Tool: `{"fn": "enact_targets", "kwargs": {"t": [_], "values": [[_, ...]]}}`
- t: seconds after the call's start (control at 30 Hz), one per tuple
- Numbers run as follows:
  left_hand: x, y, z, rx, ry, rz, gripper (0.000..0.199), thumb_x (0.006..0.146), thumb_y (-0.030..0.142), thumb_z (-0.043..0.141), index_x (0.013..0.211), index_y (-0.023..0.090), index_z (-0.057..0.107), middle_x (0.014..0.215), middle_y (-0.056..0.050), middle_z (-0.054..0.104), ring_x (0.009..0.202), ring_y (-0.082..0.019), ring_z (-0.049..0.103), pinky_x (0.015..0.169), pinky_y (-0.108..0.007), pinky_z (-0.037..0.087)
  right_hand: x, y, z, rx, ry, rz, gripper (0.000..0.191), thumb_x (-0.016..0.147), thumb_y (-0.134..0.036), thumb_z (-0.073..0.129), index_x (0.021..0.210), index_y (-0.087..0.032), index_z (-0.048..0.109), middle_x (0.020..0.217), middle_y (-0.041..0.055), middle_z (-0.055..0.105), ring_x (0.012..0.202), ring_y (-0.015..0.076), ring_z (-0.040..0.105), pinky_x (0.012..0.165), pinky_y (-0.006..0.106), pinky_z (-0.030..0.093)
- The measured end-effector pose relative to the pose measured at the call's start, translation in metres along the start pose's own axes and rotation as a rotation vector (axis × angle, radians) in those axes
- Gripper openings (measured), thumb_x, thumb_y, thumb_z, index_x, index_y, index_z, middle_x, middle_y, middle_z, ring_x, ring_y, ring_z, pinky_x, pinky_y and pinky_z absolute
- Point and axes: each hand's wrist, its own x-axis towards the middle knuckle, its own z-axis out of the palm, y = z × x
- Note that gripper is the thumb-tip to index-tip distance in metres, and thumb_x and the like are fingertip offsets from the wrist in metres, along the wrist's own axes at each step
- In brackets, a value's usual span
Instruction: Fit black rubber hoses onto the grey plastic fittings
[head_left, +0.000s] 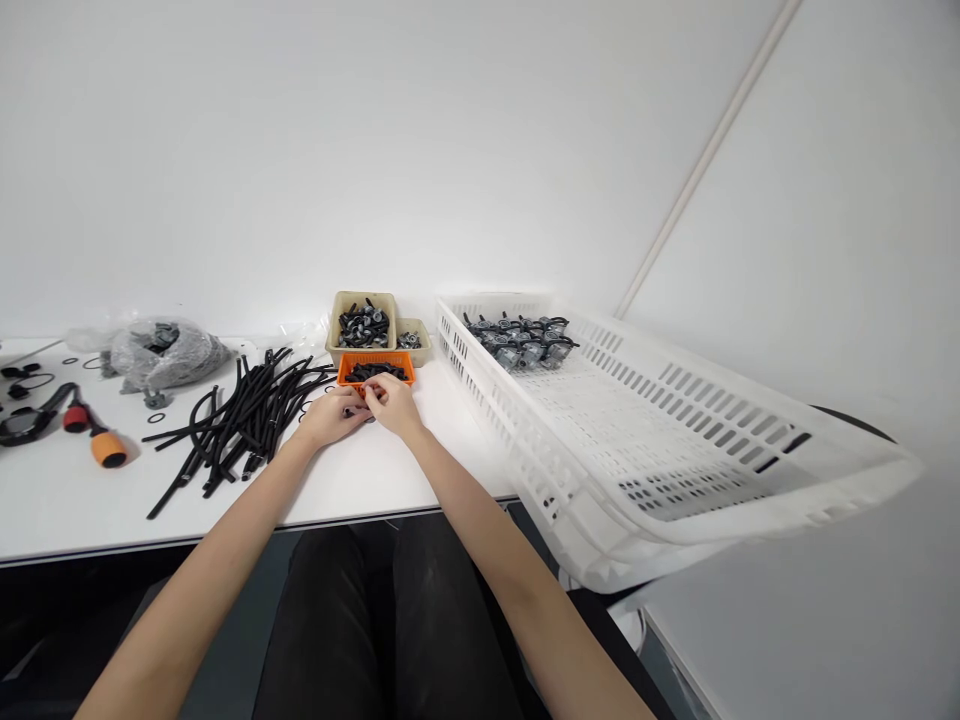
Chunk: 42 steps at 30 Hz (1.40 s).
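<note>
My left hand (335, 416) and my right hand (393, 403) meet at the near edge of a small orange basket (412, 369) of short black parts. The fingers of both hands are bent together, and whatever they hold is too small to make out. Behind the orange basket stands a beige bin (331, 342) with black and grey fittings. A smaller beige tray (424, 350) of small metal-looking parts sits to its right. Many black tubes (247, 415) lie in a loose pile left of my left hand.
At the right, a large white perforated crate (517, 440) holds several clear and black assemblies (529, 345) at its far end. A plastic bag of grey parts (169, 355), an orange-handled tool (108, 447), a red-handled tool (76, 415) and black rings lie at the left.
</note>
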Motion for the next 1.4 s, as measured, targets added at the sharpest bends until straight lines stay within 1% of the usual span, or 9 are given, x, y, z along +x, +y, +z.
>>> {"fn": "enact_targets", "kwargs": {"t": [0.13, 0.47, 0.53, 0.63, 0.77, 0.97, 1.17, 1.3, 1.4], "values": [[0.0, 0.004, -0.002, -0.006, 0.032, -0.002, 0.019, 0.084, 0.035, 0.057, 0.081, 0.021, 0.07, 0.084, -0.004, 0.068, 0.076, -0.017, 0.063, 0.065, -0.027, 0.047, 0.001, 0.0, -0.001, -0.036, 0.024, -0.005, 0.015, 0.083, -0.017, 0.048, 0.084, -0.018, 0.063, 0.087, 0.0056, 0.065, 0.076, 0.0155, 0.061, 0.072, 0.027, 0.05], [0.0, 0.012, -0.009, 0.017, 0.17, 0.001, 0.019, 0.086, 0.033, 0.054, 0.087, 0.02, 0.068, 0.084, -0.003, 0.065, 0.068, -0.013, 0.059, 0.062, -0.025, 0.046, 0.002, 0.0, -0.002, -0.099, 0.047, -0.069, 0.015, 0.084, -0.017, 0.05, 0.088, -0.017, 0.065, 0.089, 0.0074, 0.066, 0.091, 0.0205, 0.058, 0.084, 0.033, 0.049], [-0.001, 0.014, -0.009, 0.032, 0.206, -0.007, 0.019, 0.086, 0.033, 0.055, 0.089, 0.02, 0.069, 0.084, -0.003, 0.065, 0.069, -0.014, 0.059, 0.062, -0.026, 0.046, 0.002, 0.0, -0.002, -0.102, 0.034, -0.065, 0.016, 0.084, -0.017, 0.05, 0.089, -0.018, 0.065, 0.091, 0.0073, 0.066, 0.093, 0.0205, 0.057, 0.085, 0.034, 0.049], [0.0, 0.015, -0.01, 0.064, 0.282, -0.013, 0.02, 0.087, 0.033, 0.054, 0.092, 0.02, 0.069, 0.087, -0.005, 0.065, 0.08, -0.018, 0.06, 0.067, -0.028, 0.047, 0.002, 0.001, -0.002, -0.102, 0.018, -0.064, 0.016, 0.084, -0.016, 0.052, 0.09, -0.019, 0.066, 0.093, 0.0066, 0.067, 0.094, 0.0201, 0.057, 0.088, 0.034, 0.048], [0.0, 0.016, -0.012, 0.115, 0.364, 0.018, 0.019, 0.088, 0.033, 0.054, 0.09, 0.02, 0.067, 0.088, -0.006, 0.064, 0.087, -0.02, 0.06, 0.072, -0.031, 0.048, 0.002, 0.002, -0.001, -0.085, 0.014, -0.076, 0.018, 0.08, -0.013, 0.055, 0.092, -0.018, 0.067, 0.095, 0.0066, 0.069, 0.095, 0.0204, 0.059, 0.09, 0.035, 0.048], [0.002, 0.014, -0.012, 0.119, 0.372, 0.032, 0.016, 0.089, 0.03, 0.053, 0.092, 0.02, 0.065, 0.089, -0.006, 0.063, 0.09, -0.022, 0.058, 0.08, -0.035, 0.048, 0.002, 0.004, 0.0, -0.073, 0.008, -0.051, 0.019, 0.082, -0.015, 0.057, 0.097, -0.019, 0.067, 0.098, 0.007, 0.068, 0.098, 0.0197, 0.059, 0.09, 0.034, 0.048], [0.002, 0.013, -0.013, 0.088, 0.335, -0.011, 0.02, 0.091, 0.032, 0.049, 0.096, 0.02, 0.064, 0.091, -0.007, 0.061, 0.093, -0.022, 0.058, 0.083, -0.035, 0.048, 0.002, 0.005, 0.001, -0.064, -0.021, -0.005, 0.016, 0.087, -0.019, 0.055, 0.099, -0.018, 0.066, 0.099, 0.0081, 0.067, 0.098, 0.0195, 0.059, 0.089, 0.033, 0.048], [0.003, 0.012, -0.013, 0.037, 0.313, -0.036, 0.021, 0.089, 0.036, 0.053, 0.1, 0.02, 0.062, 0.095, -0.007, 0.063, 0.094, -0.022, 0.059, 0.086, -0.036, 0.048, 0.004, 0.006, 0.001, -0.059, 0.021, 0.012, 0.016, 0.089, -0.019, 0.053, 0.099, -0.018, 0.066, 0.101, 0.0081, 0.067, 0.101, 0.0195, 0.059, 0.091, 0.033, 0.047], [0.003, 0.009, -0.011, 0.004, 0.302, -0.068, 0.029, 0.087, 0.039, 0.058, 0.108, 0.02, 0.058, 0.098, -0.007, 0.065, 0.095, -0.023, 0.06, 0.087, -0.037, 0.048, 0.005, 0.006, 0.0, -0.047, 0.051, 0.033, 0.016, 0.089, -0.02, 0.053, 0.099, -0.018, 0.066, 0.101, 0.0085, 0.067, 0.102, 0.0196, 0.06, 0.091, 0.033, 0.048]]}}
